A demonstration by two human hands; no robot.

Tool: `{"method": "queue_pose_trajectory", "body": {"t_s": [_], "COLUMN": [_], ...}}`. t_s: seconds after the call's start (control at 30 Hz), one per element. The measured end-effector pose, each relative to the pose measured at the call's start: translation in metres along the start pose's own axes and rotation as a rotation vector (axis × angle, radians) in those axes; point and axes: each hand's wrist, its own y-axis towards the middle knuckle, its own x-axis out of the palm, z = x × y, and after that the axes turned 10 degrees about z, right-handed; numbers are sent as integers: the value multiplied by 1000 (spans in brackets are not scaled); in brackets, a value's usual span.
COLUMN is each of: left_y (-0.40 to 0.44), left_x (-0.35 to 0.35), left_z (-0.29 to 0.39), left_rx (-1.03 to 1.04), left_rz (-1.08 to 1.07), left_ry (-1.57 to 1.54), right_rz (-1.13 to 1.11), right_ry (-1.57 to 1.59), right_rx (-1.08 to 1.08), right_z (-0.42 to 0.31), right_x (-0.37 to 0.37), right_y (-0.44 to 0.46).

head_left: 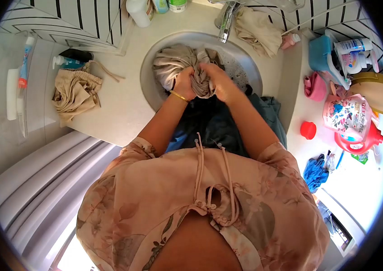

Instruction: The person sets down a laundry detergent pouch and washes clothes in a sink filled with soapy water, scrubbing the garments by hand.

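Observation:
Over the round sink, my left hand grips a wet beige cloth. My right hand holds the same cloth from the other side, its fingers curled round a bunched fold. Part of the cloth spreads to the upper left inside the bowl. Soapy water with bubbles shows to the right of it. Dark green fabric hangs over the sink's front edge, below my hands. The faucet stands behind the bowl.
Beige clothes lie on the left counter, and another beige cloth lies right of the faucet. At the right are a blue basket, a detergent pouch, a red cap and a blue cloth.

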Motion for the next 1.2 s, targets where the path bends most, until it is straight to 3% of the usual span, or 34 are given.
{"method": "queue_pose_trajectory", "body": {"t_s": [0.1,0.13,0.17,0.2,0.3,0.37,0.4,0.47,0.5,0.53,0.63,0.67,0.7,0.77,0.8,0.83,0.9,0.93,1.03,1.07,1.17,1.2], "left_y": [-2,7,36,75,53,-11,-8,71,61,50,-30,-26,-31,-50,-51,-55,-69,-73,-76,-67,-73,-75], "left_x": [7,-1,-26,-63,-34,17,15,-57,-51,-44,32,25,30,33,30,30,39,39,32,17,11,9], "left_z": [6,14,1,-23,-33,-23,-24,-17,-18,-19,-12,-18,-12,-1,10,12,15,14,12,17,20,18], "left_rx": [63,36,227,421,354,68,184,299,368,433,41,-7,8,37,32,56,103,71,93,99,176,245], "left_rz": [-60,-39,-63,-85,-23,66,78,3,-84,-174,99,-103,-150,-227,-407,-406,-407,-402,-293,-336,-406,-330], "left_ry": [-145,21,173,325,278,128,155,335,308,276,122,13,57,118,135,184,287,282,354,349,321,248], "right_rz": [380,330,308,412,721,727,717,559,481,491,459,400,340,-218,-415,-594,-572,-553,-413,-260,-140,-56], "right_ry": [-839,-866,-993,-992,-847,-819,-804,-898,-936,-968,-977,-932,-884,-896,-648,-407,463,494,160,104,-97,-59], "right_rx": [-814,-1033,-1100,-994,-502,-538,-563,-821,-954,-838,-521,-440,-369,-1029,-916,-767,414,368,251,192,151,84], "right_z": [21,24,20,22,4,4,0,24,26,17,-14,-20,-25,-21,-21,-21,-25,-26,-5,-35,-37,-33], "right_x": [27,36,46,43,17,8,11,36,47,48,30,9,-10,-50,-52,-54,-33,-24,-28,-7,-10,-8], "right_y": [-32,-49,-65,-54,22,20,21,-23,-41,-40,-13,8,22,25,20,15,-19,-29,-1,-35,-24,-23]}}
